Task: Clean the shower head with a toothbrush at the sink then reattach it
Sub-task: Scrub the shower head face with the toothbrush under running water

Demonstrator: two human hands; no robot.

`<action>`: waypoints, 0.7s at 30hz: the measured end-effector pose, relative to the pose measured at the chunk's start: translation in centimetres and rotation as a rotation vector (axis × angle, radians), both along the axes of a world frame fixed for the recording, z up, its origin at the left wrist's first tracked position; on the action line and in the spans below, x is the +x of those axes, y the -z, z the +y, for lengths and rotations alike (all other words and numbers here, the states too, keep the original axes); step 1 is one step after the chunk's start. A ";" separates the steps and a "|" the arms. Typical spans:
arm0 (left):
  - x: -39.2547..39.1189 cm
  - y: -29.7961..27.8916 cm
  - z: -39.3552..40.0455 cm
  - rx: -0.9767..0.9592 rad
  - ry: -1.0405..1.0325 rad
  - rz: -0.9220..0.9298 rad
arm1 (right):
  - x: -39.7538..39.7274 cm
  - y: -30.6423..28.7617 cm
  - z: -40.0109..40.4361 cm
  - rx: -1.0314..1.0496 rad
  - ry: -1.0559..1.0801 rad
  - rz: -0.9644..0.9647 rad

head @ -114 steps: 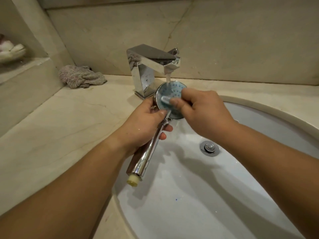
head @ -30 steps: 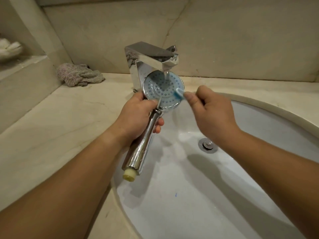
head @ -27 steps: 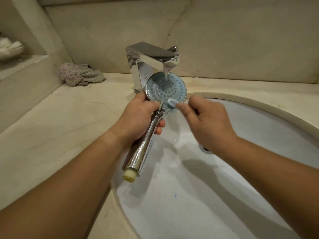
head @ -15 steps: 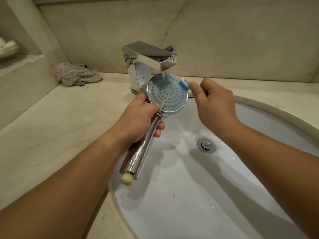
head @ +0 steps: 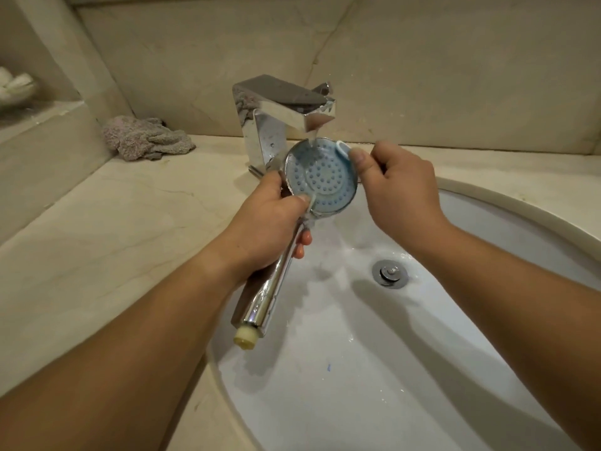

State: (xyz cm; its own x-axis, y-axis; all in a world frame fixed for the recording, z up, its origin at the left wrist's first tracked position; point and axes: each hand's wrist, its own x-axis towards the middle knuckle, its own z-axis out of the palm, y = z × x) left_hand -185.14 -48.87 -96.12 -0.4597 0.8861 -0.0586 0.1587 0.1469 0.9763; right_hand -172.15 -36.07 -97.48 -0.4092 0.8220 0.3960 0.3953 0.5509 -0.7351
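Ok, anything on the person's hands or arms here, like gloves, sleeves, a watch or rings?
No. Both forearms are bare right to the frame's edge: no sleeves or watch. The left hand and right hand wear no gloves, and no rings show. The nails look short and unpainted.

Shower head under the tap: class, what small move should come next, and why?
Probably sweep the toothbrush down across the shower head. The right hand has it at the upper right rim, water runs on the face, and the left hand steadies the handle.
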 end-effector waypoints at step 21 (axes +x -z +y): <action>-0.1 0.6 0.4 -0.026 0.025 0.107 | -0.7 -0.6 -1.1 0.237 -0.202 -0.142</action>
